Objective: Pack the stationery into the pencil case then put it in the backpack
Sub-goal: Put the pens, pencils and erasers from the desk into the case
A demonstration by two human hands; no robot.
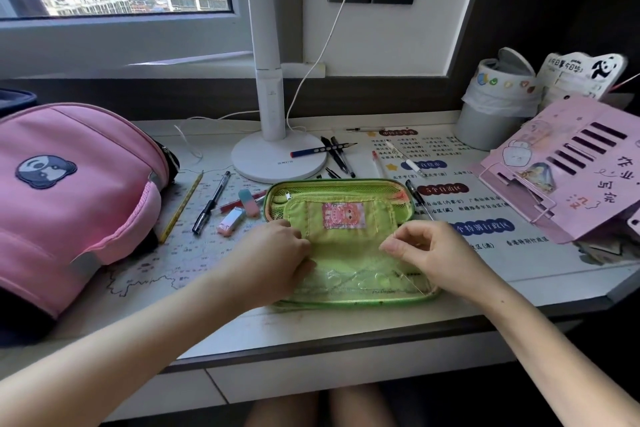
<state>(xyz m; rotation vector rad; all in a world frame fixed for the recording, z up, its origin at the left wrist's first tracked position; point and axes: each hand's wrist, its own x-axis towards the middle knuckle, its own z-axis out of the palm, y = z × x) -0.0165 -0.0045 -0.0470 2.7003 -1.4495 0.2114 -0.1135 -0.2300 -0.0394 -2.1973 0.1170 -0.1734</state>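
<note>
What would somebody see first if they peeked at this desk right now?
The open green pencil case in the middle, near the front edge of the desk, with the left hand and right hand holding its inner flap. Next comes the big pink backpack lying at the left, with pens and erasers scattered between it and the case, near the white lamp.

Both bare forearms reach forward and converge. The left hand [277, 262] lies knuckles up, fingers curled under. The right hand [427, 253] faces palm-down, thumb and forefinger pinched together, other fingers loosely curled; what either grips is unclear.
</note>
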